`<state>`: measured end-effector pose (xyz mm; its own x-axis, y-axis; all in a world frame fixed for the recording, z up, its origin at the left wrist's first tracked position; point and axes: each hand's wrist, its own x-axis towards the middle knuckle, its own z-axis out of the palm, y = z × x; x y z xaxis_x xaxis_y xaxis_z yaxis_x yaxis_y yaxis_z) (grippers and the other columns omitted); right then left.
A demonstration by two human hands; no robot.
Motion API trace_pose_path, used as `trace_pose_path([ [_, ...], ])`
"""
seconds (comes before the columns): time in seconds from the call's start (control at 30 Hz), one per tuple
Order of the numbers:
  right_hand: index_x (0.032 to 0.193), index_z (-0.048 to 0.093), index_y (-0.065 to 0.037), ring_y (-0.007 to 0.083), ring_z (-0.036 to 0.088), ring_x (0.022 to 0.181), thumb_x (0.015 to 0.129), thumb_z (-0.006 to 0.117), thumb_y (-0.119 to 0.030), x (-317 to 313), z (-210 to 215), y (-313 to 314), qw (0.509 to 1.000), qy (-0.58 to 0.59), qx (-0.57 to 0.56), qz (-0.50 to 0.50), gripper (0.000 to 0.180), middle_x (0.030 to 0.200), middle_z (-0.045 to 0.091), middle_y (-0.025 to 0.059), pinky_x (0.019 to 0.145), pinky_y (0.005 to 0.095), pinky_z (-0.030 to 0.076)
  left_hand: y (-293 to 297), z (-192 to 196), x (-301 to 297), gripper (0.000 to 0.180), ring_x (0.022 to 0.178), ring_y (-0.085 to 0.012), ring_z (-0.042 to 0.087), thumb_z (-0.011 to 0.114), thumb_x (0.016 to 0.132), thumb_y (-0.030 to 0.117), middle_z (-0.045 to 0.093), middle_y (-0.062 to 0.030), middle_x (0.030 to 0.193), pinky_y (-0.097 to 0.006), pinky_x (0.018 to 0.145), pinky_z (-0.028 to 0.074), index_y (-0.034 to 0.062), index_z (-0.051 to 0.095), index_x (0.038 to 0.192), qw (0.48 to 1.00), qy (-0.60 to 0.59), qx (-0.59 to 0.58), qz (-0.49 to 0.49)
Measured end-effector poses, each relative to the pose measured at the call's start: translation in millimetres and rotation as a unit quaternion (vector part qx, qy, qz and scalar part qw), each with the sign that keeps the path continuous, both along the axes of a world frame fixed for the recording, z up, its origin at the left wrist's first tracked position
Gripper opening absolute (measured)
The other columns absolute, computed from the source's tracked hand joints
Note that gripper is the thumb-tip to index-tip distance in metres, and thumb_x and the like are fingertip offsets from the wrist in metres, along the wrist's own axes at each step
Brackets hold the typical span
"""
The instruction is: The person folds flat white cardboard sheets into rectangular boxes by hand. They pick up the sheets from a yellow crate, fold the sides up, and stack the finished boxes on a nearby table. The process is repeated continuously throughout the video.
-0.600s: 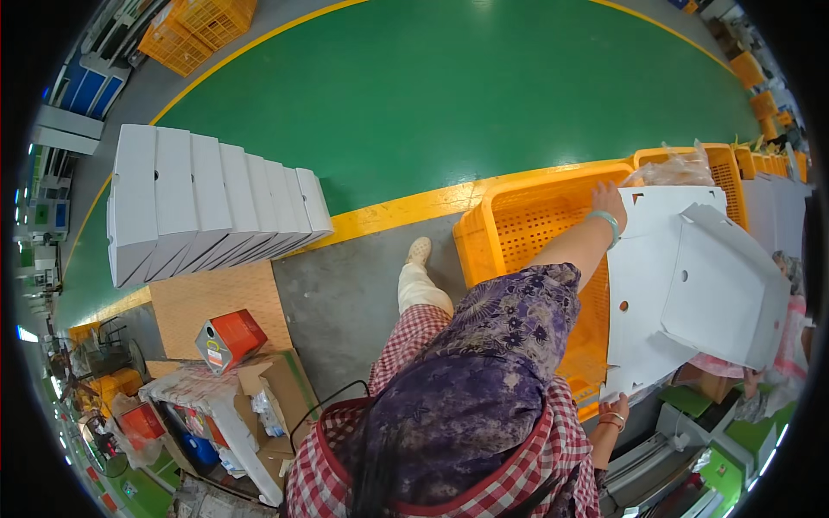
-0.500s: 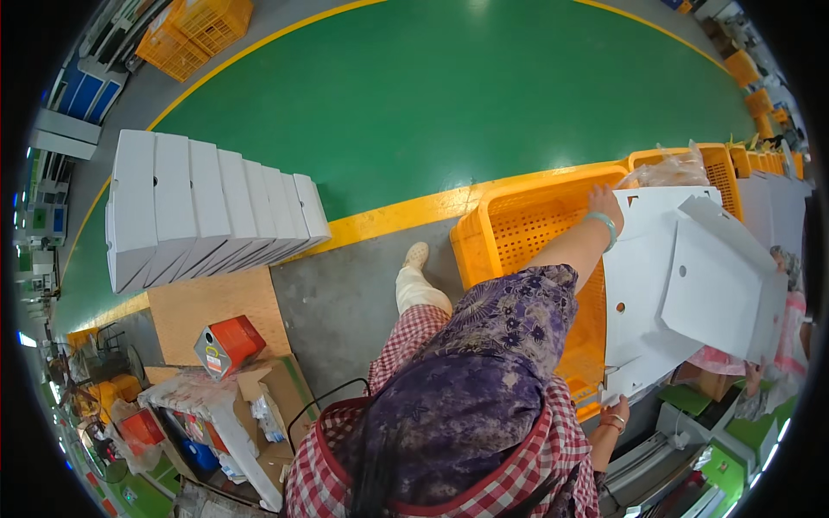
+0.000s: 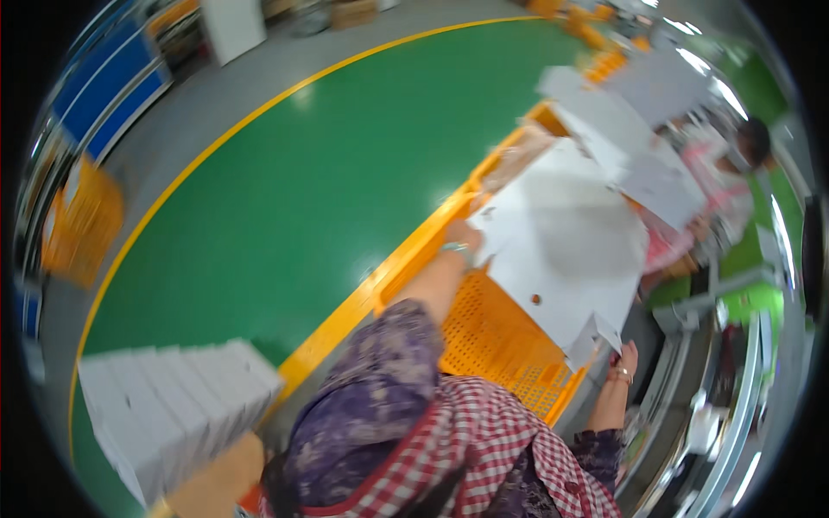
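A large flat white cardboard sheet [image 3: 574,246] with small cut-outs lies across the rim of an orange plastic crate [image 3: 488,324]. At its far left corner, my left hand [image 3: 464,233], with a bracelet on the wrist, is closed on the edge; blur softens the fingers. My right hand [image 3: 625,358] pinches the near right corner, where a small flap [image 3: 594,332] stands folded up. The sheet hides part of the crate's inside.
A co-worker [image 3: 725,177] at the right handles another white cardboard piece [image 3: 665,186]. Folded white boxes [image 3: 177,401] stand in a row at lower left. Metal rails [image 3: 734,406] run along the right. Green floor [image 3: 285,207] with a yellow line spreads ahead.
My view has swung right, bringing the sheet and co-worker nearer the middle. The co-worker's piece no longer overlaps my sheet so much. A flap now stands up by my right hand.
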<state>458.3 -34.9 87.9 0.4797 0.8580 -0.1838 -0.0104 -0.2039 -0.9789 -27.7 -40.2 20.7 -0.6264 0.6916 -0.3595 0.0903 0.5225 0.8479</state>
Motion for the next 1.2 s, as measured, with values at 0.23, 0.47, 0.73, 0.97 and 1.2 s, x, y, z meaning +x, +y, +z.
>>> trace_pose_path([
  [0.23,0.088,0.064,0.001,0.0091,0.048,0.047,0.08,0.056,-0.012,-3,101,-46,0.983,0.171,0.054,0.032,0.017,0.063,0.057,0.0019,0.041,0.0208,0.039,-31,13,-65,0.038,0.073,-0.0161,0.06,0.057,0.085,0.016,0.064,-0.0072,0.088,-0.028,0.067,0.05,0.0021,0.056,0.12,0.935,-0.286,0.192,-0.082],
  [0.47,0.099,0.059,0.002,0.0179,0.065,0.071,0.084,0.054,-0.019,-7,204,-93,0.944,0.175,0.24,0.146,0.026,0.081,0.066,0.0131,0.06,0.0255,0.052,-71,110,-64,0.034,0.094,-0.0143,0.056,0.051,0.08,0.002,0.06,-0.0075,0.098,-0.027,0.08,0.047,-0.0014,0.057,0.113,0.801,-0.436,0.374,-0.167],
  [0.73,0.106,0.056,0.0,0.0158,0.063,0.075,0.088,0.054,-0.007,-2,214,-133,0.944,0.073,0.28,0.162,0.019,0.084,0.065,0.0094,0.066,0.024,0.05,-91,135,-74,0.027,0.094,-0.0142,0.054,0.055,0.078,-0.005,0.057,-0.0056,0.101,-0.026,0.087,0.043,0.0017,0.059,0.103,0.861,-0.222,0.421,-0.177],
  [0.97,0.092,0.063,-0.003,0.0085,0.049,0.062,0.081,0.067,-0.011,6,195,-127,0.954,-0.169,0.24,0.062,0.014,0.073,0.056,0.001,0.057,0.0215,0.039,-71,170,-33,0.014,0.089,-0.0108,0.053,0.057,0.086,0.004,0.057,-0.0005,0.092,-0.023,0.081,0.042,0.0046,0.056,0.1,0.851,-0.09,0.475,-0.204],
  [1.2,0.087,0.064,-0.003,0.0176,0.059,0.079,0.075,0.069,-0.019,23,128,-98,0.879,-0.398,0.261,0.031,0.02,0.098,0.063,0.0081,0.074,0.0297,0.046,-33,193,12,0.009,0.085,-0.0072,0.05,0.054,0.088,0.005,0.055,0.0007,0.089,-0.023,0.076,0.041,0.0025,0.054,0.096,0.853,-0.1,0.372,-0.353],
])
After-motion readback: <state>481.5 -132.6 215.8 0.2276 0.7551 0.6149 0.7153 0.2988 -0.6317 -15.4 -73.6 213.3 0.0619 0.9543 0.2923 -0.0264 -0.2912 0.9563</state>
